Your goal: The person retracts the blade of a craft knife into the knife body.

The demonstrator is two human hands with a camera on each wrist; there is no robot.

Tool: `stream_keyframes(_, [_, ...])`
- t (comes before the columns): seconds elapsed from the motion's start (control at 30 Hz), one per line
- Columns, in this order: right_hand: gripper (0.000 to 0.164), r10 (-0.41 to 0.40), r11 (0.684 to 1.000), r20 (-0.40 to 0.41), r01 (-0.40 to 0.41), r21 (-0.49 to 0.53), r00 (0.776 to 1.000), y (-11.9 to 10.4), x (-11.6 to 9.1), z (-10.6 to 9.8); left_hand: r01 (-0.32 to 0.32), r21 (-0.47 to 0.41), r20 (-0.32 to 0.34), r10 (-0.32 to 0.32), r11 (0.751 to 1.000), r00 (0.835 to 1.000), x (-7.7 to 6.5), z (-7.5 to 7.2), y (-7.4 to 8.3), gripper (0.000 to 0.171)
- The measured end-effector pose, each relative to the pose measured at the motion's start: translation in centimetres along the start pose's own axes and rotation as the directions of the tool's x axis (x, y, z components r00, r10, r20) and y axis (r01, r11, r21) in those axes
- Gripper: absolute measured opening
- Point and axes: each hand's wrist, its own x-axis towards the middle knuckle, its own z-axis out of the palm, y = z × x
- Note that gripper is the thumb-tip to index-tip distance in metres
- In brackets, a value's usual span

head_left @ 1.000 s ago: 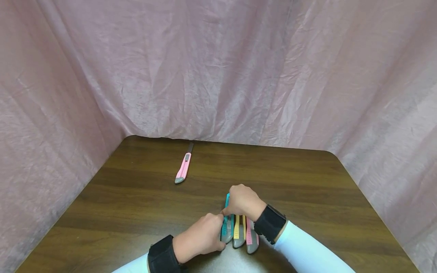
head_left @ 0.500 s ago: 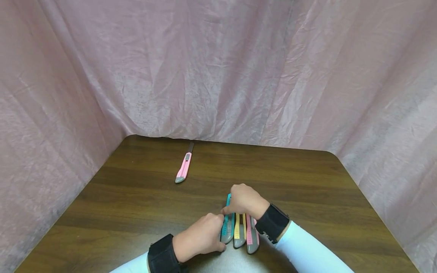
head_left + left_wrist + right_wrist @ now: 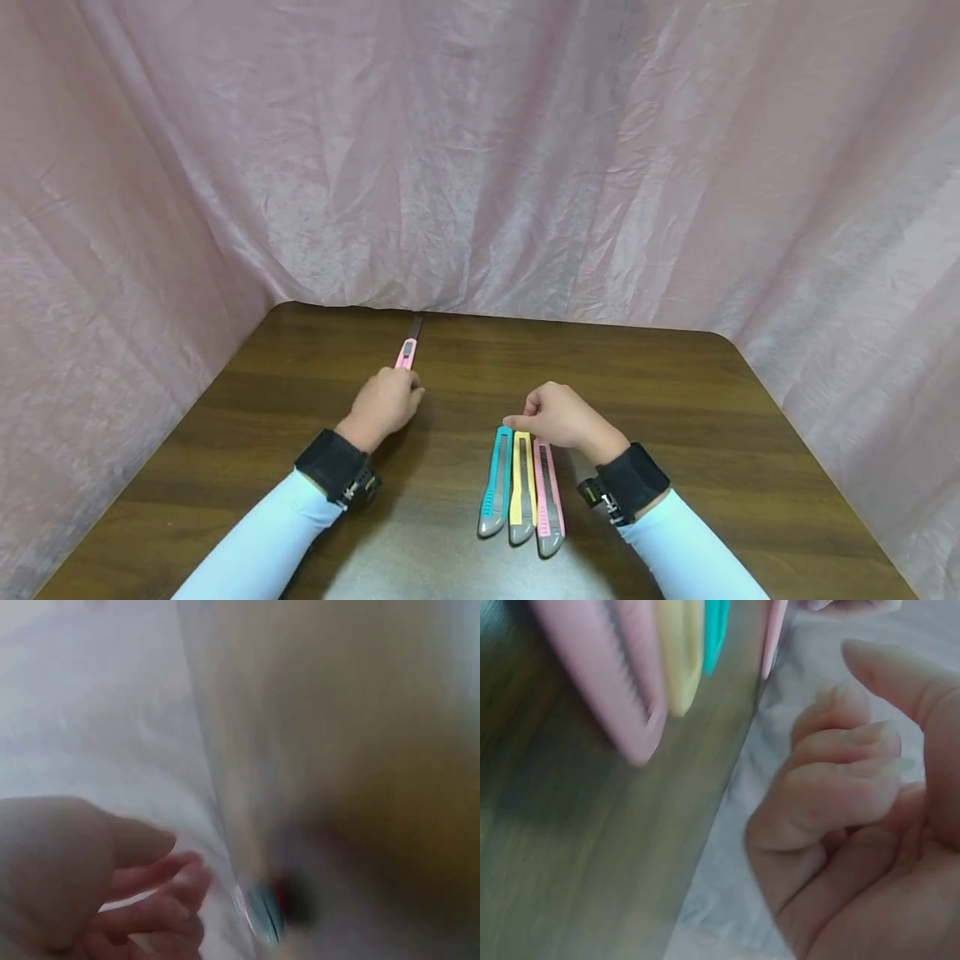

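Observation:
Three utility knives lie side by side on the table in the head view: a teal one [image 3: 497, 483], a yellow one [image 3: 522, 492] and a pink one [image 3: 549, 500], grey ends toward the person. My right hand [image 3: 564, 417] hovers by their far ends, thumb apart from loosely curled fingers, as the right wrist view shows; nothing is held. My left hand [image 3: 384, 404] is over the near part of another pink utility knife [image 3: 406, 353] with its blade out, hiding the handle's end. In the blurred left wrist view, its thumb and bent fingers hold nothing.
The brown wooden table [image 3: 675, 400] has rounded far corners. A pink curtain [image 3: 480, 167] hangs behind it and at both sides. The far knife's blade [image 3: 416, 326] points at the table's back edge.
My left hand has left the row of knives and moved forward and left to the far pink knife. My right hand has risen slightly off the row, uncovering the three knives.

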Motion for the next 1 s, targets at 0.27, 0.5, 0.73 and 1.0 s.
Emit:
stream_keyframes(0.27, [0.037,-0.037,0.997,-0.063,0.041,0.069,0.997,2.1,0.8,-0.8,0.305,-0.010,0.216,-0.296,0.952,0.931,4.2,-1.2,-4.1,0.035])
stream_keyframes(0.5, [0.036,-0.057,0.993,-0.074,0.064,0.096,0.996,2.7,1.1,-0.7,0.402,-0.121,0.296,-0.354,0.908,0.887,4.8,-0.9,-3.4,0.031])
stream_keyframes(0.73, [0.035,0.028,0.996,-0.070,-0.022,0.092,0.997,3.2,2.1,0.0,0.461,-0.196,0.351,-0.377,0.866,0.857,5.3,-0.3,-3.1,0.032])
stream_keyframes(1.0, [0.039,0.152,0.973,-0.174,-0.116,0.198,0.973,3.2,2.3,0.2,0.341,-0.334,0.327,-0.231,0.879,0.916,3.5,0.4,-0.8,0.028])
